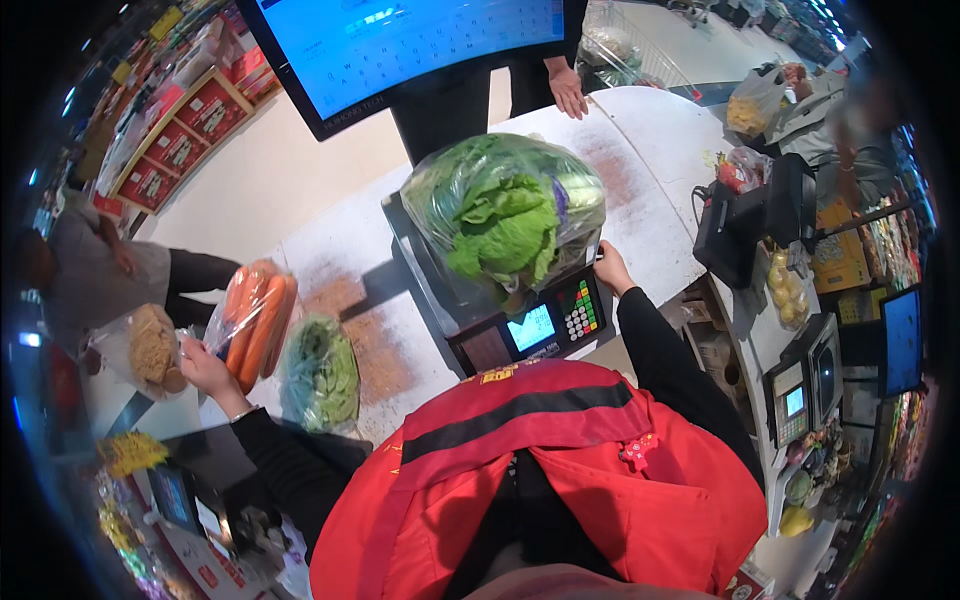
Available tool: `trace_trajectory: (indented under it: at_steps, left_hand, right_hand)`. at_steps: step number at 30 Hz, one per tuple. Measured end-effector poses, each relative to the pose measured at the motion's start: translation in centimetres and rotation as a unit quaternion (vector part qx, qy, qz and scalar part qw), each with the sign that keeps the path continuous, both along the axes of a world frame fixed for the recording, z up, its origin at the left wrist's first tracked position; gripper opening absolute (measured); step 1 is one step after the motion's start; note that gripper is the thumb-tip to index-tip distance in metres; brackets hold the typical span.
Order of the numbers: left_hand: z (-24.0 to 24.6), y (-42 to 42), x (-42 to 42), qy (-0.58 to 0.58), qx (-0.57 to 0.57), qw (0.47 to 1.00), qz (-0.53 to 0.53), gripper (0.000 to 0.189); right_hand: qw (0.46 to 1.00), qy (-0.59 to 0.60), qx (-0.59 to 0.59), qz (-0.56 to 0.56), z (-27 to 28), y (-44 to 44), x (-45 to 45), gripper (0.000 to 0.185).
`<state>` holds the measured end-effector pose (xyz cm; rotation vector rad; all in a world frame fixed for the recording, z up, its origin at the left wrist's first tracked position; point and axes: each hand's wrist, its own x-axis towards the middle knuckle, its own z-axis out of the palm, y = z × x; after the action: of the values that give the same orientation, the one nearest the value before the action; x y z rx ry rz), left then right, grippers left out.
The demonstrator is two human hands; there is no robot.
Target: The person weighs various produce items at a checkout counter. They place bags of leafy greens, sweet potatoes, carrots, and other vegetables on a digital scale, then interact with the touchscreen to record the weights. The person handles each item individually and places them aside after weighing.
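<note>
My left hand [206, 367] is out to the left, gripping a clear plastic bag of carrots [255, 322]. Close beside it is a second clear bag with brown contents [146, 352]; whether my hand also holds that one is unclear. My right hand [615, 268] is at the right side of a weighing scale [431, 292], fingertips partly hidden by its edge. On the scale rests a large bag of leafy greens [502, 225], overhanging the lit display [531, 328] and keypad [581, 311]. Another bagged green vegetable [322, 373] lies on the white counter [390, 225], left of the scale.
A large touch screen [420, 45] stands beyond the scale. Another person's hand [568, 91] rests at the counter's far edge. One person [112, 277] stands at left, another [825, 127] at right. A second scale [795, 397] and bagged yellow fruit [787, 289] are at right.
</note>
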<state>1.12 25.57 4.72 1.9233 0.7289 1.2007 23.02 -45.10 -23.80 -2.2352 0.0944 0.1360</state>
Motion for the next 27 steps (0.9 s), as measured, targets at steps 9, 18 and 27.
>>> trace_trajectory:
  at_steps: [9,18,27]
  left_hand:
    - [11.1,-16.6,-1.6,-0.166,-0.150,0.966,-0.133,0.034]
    - [13.5,-29.7,-1.8,-0.059,0.173,0.978,-0.097,0.004]
    - [13.5,-34.4,-5.0,-0.067,-0.106,0.973,-0.196,0.039]
  right_hand:
    - [0.980,-0.101,-0.110,0.131,2.9,0.1,-0.1,0.017]
    - [0.729,0.089,0.632,0.246,26.0,-5.4,3.8,0.024]
    - [0.785,-0.208,0.352,0.465,41.4,7.7,8.8,0.031]
